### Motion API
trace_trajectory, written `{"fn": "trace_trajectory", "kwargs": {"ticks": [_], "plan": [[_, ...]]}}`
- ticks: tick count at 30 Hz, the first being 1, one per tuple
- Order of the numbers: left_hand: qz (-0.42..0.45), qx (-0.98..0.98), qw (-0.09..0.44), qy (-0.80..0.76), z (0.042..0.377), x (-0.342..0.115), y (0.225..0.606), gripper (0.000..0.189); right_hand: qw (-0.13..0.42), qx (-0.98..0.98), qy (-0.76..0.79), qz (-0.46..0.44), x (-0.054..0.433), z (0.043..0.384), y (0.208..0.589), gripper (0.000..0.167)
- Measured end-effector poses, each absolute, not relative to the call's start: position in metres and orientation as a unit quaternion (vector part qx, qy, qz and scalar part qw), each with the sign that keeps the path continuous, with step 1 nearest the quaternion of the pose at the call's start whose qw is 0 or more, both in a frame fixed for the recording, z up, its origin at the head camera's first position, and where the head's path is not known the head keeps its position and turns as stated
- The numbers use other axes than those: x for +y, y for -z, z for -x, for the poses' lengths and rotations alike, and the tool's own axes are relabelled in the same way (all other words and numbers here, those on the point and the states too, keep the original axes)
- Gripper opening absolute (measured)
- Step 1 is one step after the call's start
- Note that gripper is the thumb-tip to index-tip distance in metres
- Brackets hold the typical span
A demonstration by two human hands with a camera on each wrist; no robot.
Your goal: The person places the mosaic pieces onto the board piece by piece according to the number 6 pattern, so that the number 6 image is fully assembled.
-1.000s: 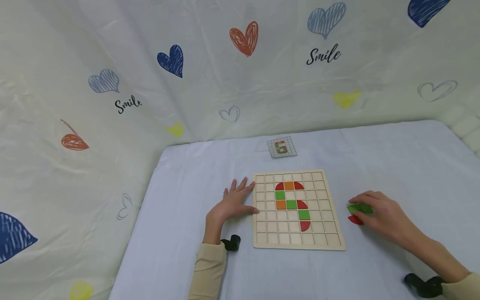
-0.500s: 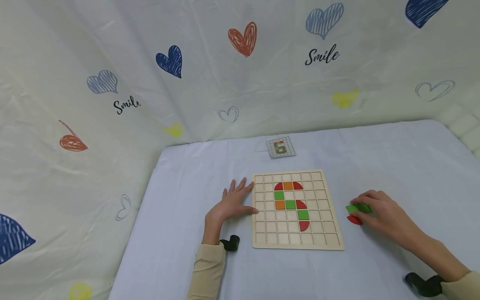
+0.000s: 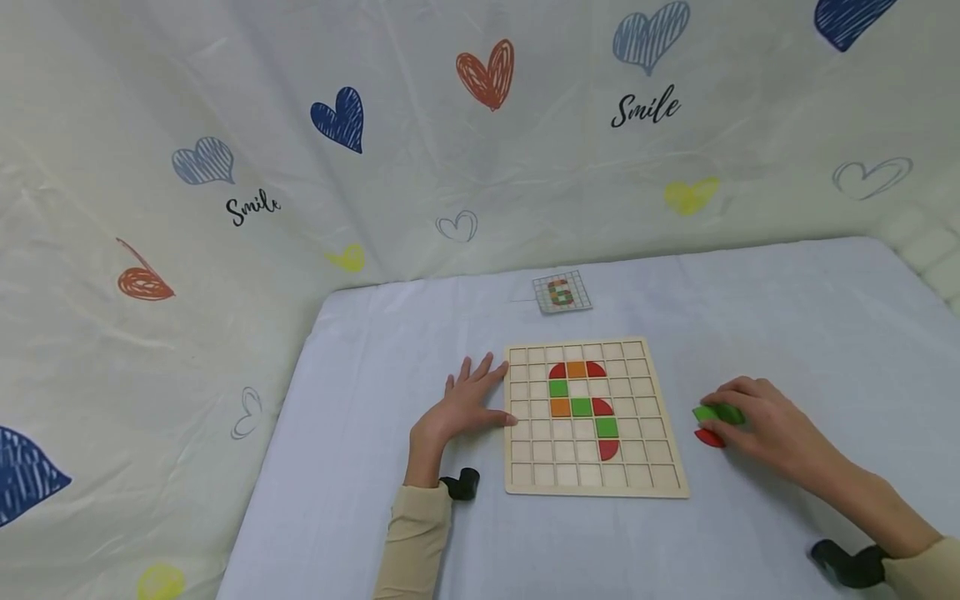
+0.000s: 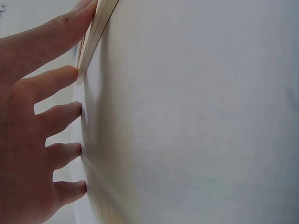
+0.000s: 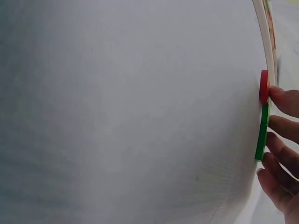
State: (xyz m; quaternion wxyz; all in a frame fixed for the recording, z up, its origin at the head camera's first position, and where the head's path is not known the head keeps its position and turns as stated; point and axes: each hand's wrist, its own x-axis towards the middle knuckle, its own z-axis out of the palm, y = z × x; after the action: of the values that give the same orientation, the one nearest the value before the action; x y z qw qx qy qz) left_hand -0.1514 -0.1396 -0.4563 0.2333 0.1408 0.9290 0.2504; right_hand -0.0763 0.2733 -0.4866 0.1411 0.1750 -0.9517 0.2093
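Note:
The left hand (image 3: 461, 404) lies with spread fingers at the left edge of the wooden grid board (image 3: 641, 487). Its thumb touches the board's edge in the left wrist view. On the board, red, orange and green tiles form a curved figure; one is a green square tile (image 3: 606, 427). Right of the board, the right hand (image 3: 761, 421) rests bent fingertips on loose tiles on the table. In the right wrist view, the thumb touches a red rounded tile (image 5: 264, 86), and other fingers touch green tiles (image 5: 260, 142). The fingers partly hide these tiles in the head view.
Behind the board lies a small pattern card (image 3: 562, 293) with a coloured figure on a grid. White cloth covers the table (image 3: 420, 333). A backdrop (image 3: 405, 175) printed with hearts stands behind it. Black wrist devices (image 3: 847, 564) sit near both sleeves.
The head view has shifted very slightly. Both hands, the board and the tiles stay in the same places.

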Motion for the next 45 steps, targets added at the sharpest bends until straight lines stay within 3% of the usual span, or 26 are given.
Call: {"fn": "trace_trajectory", "kwargs": {"ticks": [16,27,36,45], "plan": [[-0.142,0.929,0.234,-0.251,0.153,-0.138,0.456,0.090,0.123,-0.953,-0.225,-0.162,0.274,0.085,0.485,0.031],[-0.141,0.928,0.237,-0.249,0.152,-0.140,0.458,0.090,0.156,-0.921,-0.262,-0.244,0.266,0.086,0.483,0.042],[-0.137,0.929,0.235,-0.251,0.152,-0.140,0.455,0.090,0.095,-0.920,-0.291,-0.245,0.252,0.084,0.466,0.039],[-0.138,0.929,0.235,-0.250,0.152,-0.140,0.455,0.090,0.080,-0.900,-0.329,-0.276,0.241,0.084,0.460,0.038]]}}
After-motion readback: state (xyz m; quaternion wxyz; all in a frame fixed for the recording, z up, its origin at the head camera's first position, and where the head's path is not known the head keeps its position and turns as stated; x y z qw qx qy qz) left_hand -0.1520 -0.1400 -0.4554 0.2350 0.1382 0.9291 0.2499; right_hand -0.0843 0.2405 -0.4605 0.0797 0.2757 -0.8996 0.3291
